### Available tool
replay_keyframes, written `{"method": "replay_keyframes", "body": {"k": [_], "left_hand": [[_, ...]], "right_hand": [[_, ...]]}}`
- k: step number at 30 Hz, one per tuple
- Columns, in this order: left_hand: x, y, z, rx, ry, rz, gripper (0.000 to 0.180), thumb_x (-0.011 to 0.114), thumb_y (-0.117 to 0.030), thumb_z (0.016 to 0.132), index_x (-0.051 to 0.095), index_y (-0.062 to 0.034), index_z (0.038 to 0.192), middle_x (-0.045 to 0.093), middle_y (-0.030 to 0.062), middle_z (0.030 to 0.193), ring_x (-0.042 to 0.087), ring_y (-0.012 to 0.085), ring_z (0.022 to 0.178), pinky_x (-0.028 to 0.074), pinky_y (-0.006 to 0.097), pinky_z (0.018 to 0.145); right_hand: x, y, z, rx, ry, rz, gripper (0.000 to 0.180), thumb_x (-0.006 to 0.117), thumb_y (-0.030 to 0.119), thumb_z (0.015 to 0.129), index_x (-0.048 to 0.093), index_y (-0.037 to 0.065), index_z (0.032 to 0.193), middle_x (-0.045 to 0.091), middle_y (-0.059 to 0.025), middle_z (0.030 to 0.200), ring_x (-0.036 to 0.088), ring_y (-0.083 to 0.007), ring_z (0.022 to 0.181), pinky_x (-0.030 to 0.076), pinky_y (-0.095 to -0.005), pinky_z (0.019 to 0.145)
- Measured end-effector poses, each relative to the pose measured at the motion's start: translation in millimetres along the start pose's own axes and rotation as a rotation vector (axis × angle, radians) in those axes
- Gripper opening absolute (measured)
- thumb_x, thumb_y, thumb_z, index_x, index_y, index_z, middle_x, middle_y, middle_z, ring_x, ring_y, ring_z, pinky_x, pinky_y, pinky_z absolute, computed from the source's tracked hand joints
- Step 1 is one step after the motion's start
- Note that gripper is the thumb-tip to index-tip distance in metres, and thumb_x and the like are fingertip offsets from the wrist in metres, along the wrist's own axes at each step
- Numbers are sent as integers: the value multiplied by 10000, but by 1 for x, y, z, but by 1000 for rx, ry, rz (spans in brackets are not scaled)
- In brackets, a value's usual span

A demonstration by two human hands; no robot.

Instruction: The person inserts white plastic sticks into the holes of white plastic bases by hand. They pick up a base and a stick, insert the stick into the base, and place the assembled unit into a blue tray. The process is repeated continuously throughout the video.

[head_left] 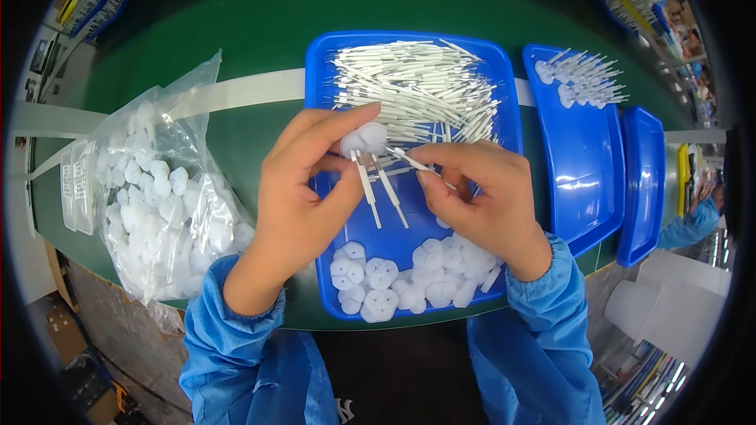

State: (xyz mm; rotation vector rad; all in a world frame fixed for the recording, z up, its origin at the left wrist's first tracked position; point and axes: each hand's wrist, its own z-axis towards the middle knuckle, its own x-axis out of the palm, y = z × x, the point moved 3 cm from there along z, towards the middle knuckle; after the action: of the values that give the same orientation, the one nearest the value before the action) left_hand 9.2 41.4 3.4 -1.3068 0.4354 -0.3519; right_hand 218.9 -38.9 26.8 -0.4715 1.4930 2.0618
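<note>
My left hand (311,169) pinches a small white lobed plastic piece (365,139) between thumb and fingers, above a blue tray (409,232). Two thin white rods (386,189) with metal ends hang down from that piece. A third white rod (409,160) is gripped by the thumb and forefinger of my right hand (480,189), its metal end close to the piece; whether it has entered is too small to tell. A big heap of similar rods (409,83) fills the far part of the tray. Loose white lobed pieces (379,274) lie along its near edge.
Left of the tray, a clear plastic bag (161,212) bulges with more lobed pieces. To the right stands another blue tray (587,173), with pieces fitted with several rods (583,79) at its far end. A narrower blue tray (644,181) sits beyond it on the green table (252,8).
</note>
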Motion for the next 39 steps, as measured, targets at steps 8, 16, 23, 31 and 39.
{"method": "replay_keyframes", "body": {"k": [8, 16, 23, 31, 39], "left_hand": [[0, -4, 2, 51, -43, 70, 512, 671, 140, 907, 750, -34, 1382, 669, 108, 1225, 685, 162, 1061, 620, 249, 823], [5, -4, 0, 72, -37, 98, 428, 695, 113, 928, 795, -48, 1312, 714, 121, 1233, 722, 173, 1046, 636, 271, 829], [12, -2, -3, 40, 5, 88, 447, 725, 85, 930, 787, -66, 1347, 797, 135, 1159, 765, 186, 957, 646, 302, 849], [15, -17, -7, 166, 12, 399, 451, 755, 96, 874, 814, -55, 1295, 817, 152, 969, 762, 236, 755, 599, 345, 701], [18, -18, -12, 139, -11, 422, 476, 775, 106, 841, 814, -37, 1293, 808, 167, 916, 779, 239, 744, 593, 338, 679]], "right_hand": [[0, 2, -3, 155, 46, 106, 256, 829, 59, 901, 842, 69, 1156, 691, -71, 668, 644, -127, 537, 499, -288, 532], [6, 6, -4, 136, 40, 89, 164, 838, 79, 913, 821, 58, 1075, 676, -65, 655, 650, -167, 527, 503, -305, 531], [14, -10, -4, 171, -10, 183, 99, 844, 118, 940, 800, 73, 1017, 684, -58, 638, 670, -177, 532, 482, -313, 512], [5, -1, 0, -200, -84, -290, 137, 864, 162, 900, 804, 88, 998, 695, -4, 656, 678, -169, 583, 437, -344, 616], [7, 7, -2, -337, -135, -473, 120, 877, 159, 862, 799, 119, 944, 675, 30, 649, 616, -149, 545, 379, -350, 643]]}}
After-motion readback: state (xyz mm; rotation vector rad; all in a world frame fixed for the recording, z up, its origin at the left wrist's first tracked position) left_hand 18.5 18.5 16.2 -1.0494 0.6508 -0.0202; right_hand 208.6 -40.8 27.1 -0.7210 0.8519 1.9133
